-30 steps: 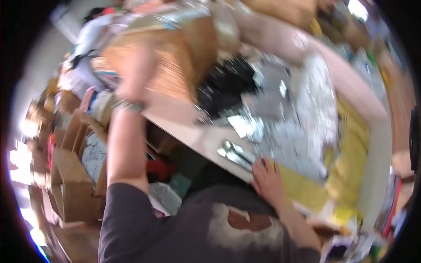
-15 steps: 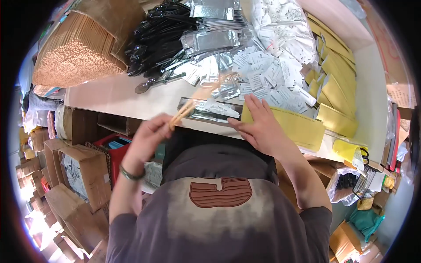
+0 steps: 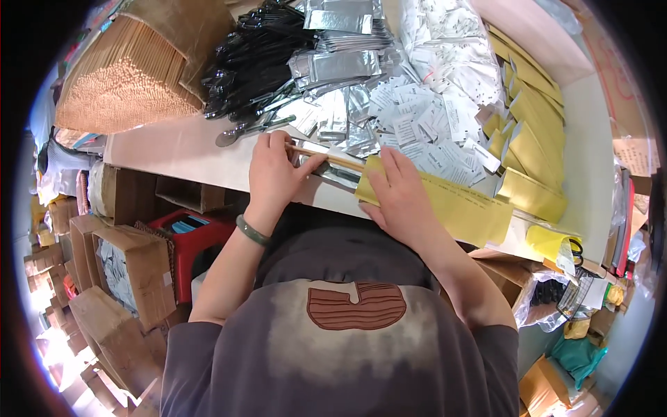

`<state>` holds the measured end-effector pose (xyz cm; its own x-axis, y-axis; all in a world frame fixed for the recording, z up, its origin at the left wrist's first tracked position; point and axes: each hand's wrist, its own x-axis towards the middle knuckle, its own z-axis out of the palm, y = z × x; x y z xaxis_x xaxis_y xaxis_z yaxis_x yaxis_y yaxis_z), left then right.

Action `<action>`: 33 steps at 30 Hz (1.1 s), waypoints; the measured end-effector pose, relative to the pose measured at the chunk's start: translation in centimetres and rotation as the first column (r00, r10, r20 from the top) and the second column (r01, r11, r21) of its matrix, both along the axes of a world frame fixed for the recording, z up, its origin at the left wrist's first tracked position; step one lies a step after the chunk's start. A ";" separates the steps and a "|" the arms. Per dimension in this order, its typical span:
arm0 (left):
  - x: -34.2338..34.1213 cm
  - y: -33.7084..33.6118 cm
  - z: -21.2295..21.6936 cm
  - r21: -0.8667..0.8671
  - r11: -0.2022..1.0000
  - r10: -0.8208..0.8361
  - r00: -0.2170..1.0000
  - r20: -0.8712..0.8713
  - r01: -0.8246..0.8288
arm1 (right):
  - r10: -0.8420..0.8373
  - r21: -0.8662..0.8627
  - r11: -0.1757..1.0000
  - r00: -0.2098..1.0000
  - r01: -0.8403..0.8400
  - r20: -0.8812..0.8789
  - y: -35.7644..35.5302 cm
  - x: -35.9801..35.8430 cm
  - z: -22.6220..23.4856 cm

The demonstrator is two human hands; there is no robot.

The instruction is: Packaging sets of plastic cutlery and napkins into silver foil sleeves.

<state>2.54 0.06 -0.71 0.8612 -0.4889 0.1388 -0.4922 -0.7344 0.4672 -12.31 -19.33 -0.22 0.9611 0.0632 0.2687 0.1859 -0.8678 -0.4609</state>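
Observation:
A pair of pale wooden chopsticks (image 3: pixel 337 160) lies along a silver packet (image 3: pixel 342 178) at the table's front edge. My left hand (image 3: pixel 274 170) holds their left end between thumb and fingers. The far ends of the chopsticks reach the mouth of a long yellow paper sleeve (image 3: pixel 472 212); how deep they go inside is hidden. My right hand (image 3: pixel 399 194) grips the sleeve near that mouth, fingers across its top and thumb at the near edge. Behind my left hand lies a dark plastic spoon (image 3: pixel 240 132).
Across the back stand a bundle of wooden chopsticks (image 3: pixel 125 87) in cardboard, a heap of black plastic cutlery (image 3: pixel 253 62), silver packets (image 3: pixel 340 66), and small white printed packets (image 3: pixel 417 118). Filled yellow sleeves (image 3: pixel 535 139) line the right side; black-handled scissors (image 3: pixel 577 251) sit at the right corner.
My left hand has moved forward and brought the chopsticks down from the air onto the silver packet, in line with the sleeve. The sleeve's mouth has shifted left with my right hand.

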 end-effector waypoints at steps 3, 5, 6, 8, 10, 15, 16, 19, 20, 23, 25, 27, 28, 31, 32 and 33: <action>-0.8 -1.2 -0.4 -0.022 0.997 0.075 0.997 -0.011 -0.075 | -0.044 -0.093 0.995 0.999 0.041 -0.027 -0.1 -0.1 -0.1; -3.1 -3.7 0.1 -0.150 0.983 -0.119 0.990 -0.075 0.107 | -0.020 -0.023 1.000 1.000 0.020 0.010 -0.3 0.2 -1.0; -4.5 -4.6 0.3 -0.250 0.953 -0.212 0.968 -0.136 0.173 | -0.012 -0.015 1.000 1.000 0.012 0.006 -0.4 0.4 -1.1; -6.2 -5.4 1.7 -0.474 0.841 -0.446 0.832 -0.330 0.263 | 0.016 -0.079 0.997 0.999 -0.012 0.047 -1.0 0.6 -1.3; -6.0 -3.3 3.2 -0.443 0.861 -0.440 0.804 -0.400 0.251 | 0.040 -0.030 0.999 0.998 -0.039 0.043 -1.0 0.3 0.9; -2.7 -0.4 5.7 0.274 0.806 -0.586 0.776 0.234 0.525 | 0.114 -0.008 0.993 0.986 -0.114 0.122 -0.8 0.7 2.5; -2.1 -0.1 4.8 0.308 0.799 -0.582 0.794 0.177 0.517 | 0.203 -0.084 0.976 0.979 -0.202 -0.002 -1.2 1.4 3.6; 0.6 0.2 4.9 0.208 0.881 -0.443 0.896 0.043 0.425 | 0.188 -0.115 0.976 0.982 -0.186 0.007 -8.8 2.3 5.2; 1.0 0.8 5.5 0.135 0.938 -0.310 0.947 -0.089 0.319 | -0.184 -0.152 0.977 0.956 0.152 -0.229 -13.4 0.7 6.1; 0.0 1.2 4.7 -0.060 0.984 -0.174 0.834 -0.524 0.168 | -0.195 -0.298 0.936 0.981 0.187 0.001 -18.3 -4.3 5.3; -2.7 -0.4 4.4 -0.259 0.898 -0.436 0.645 -0.628 0.354 | -0.047 -0.059 0.998 0.935 0.028 -0.352 -13.0 -5.5 4.5; -6.3 -2.9 2.6 -0.614 0.640 -0.767 0.423 -0.483 0.461 | 0.045 0.324 0.939 0.890 0.118 -0.454 -7.1 -4.8 0.8; -7.2 -3.7 2.5 -0.597 0.586 -0.806 0.319 -0.499 0.548 | 0.091 0.174 0.984 0.939 -0.034 -0.331 -5.4 -3.3 0.5; -5.6 -2.3 3.2 -0.491 0.749 -0.654 0.381 -0.654 0.445 | 0.114 -0.145 0.980 0.979 -0.139 -0.171 -4.4 -2.2 2.7; -4.5 -1.4 4.0 -0.341 0.867 -0.496 0.565 -0.659 0.364 | -0.065 -0.034 0.998 0.986 0.061 -0.153 -2.8 -2.4 3.5; -3.9 -0.3 2.8 -0.227 0.937 -0.349 0.756 -0.553 0.267 | -0.081 -0.033 0.996 0.985 0.077 -0.150 -2.4 -1.7 3.1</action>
<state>-1.39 -0.22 2.09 0.6040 -0.7554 -0.2540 -0.2892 -0.5047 0.8134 -14.05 -21.69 2.90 0.9928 -0.0093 0.1196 0.0464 -0.8894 -0.4547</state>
